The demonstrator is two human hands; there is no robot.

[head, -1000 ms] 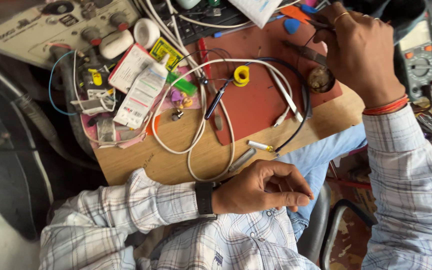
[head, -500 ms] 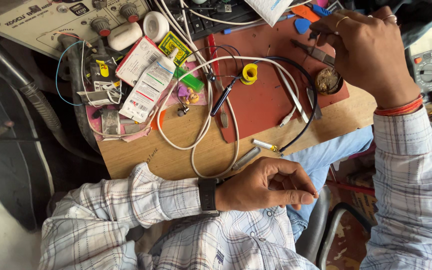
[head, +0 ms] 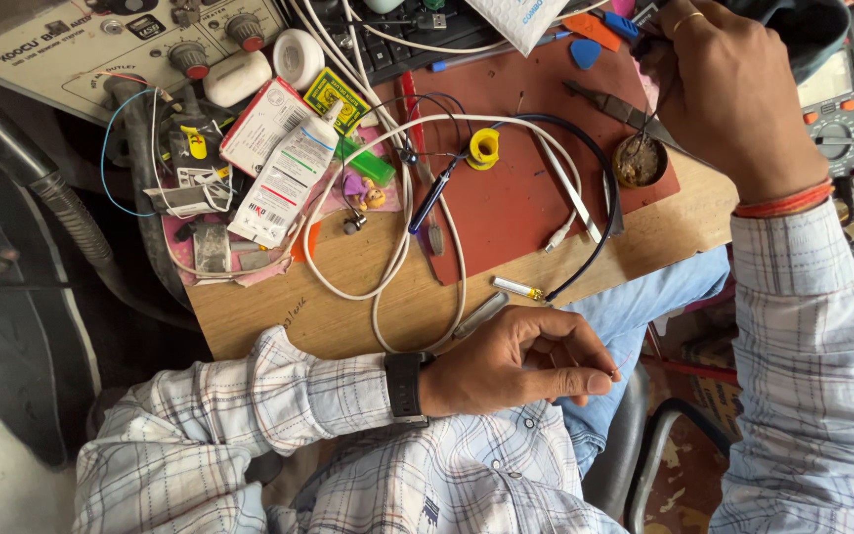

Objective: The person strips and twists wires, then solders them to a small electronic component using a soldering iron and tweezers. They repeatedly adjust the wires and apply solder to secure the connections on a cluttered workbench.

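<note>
My right hand (head: pixel 733 99) is at the top right, closed on a thin dark tool whose tip points down into a small round tin (head: pixel 641 160) on the red mat (head: pixel 516 213). Metal tweezers (head: pixel 617 111) lie beside the tin, partly under my hand. My left hand (head: pixel 516 361) hovers at the near edge of the wooden bench (head: pixel 348 297), above my lap. Its fingers are curled and thumb and forefinger are pinched together; whatever sits between them is too small to see. A small silver and yellow cylinder (head: pixel 518 288) lies just beyond the left hand.
A looped white cable (head: pixel 397 247), a black cable (head: pixel 600 227), a yellow spool (head: pixel 483 148) and a blue pen (head: pixel 432 198) lie on the mat. A white tube (head: pixel 289 173) and clutter sit left. A knobbed station (head: pixel 101 40) is behind, a multimeter (head: pixel 832 109) right.
The view has shifted slightly. My right hand stays over the round tin and my left hand keeps its pinched pose at the bench edge.
</note>
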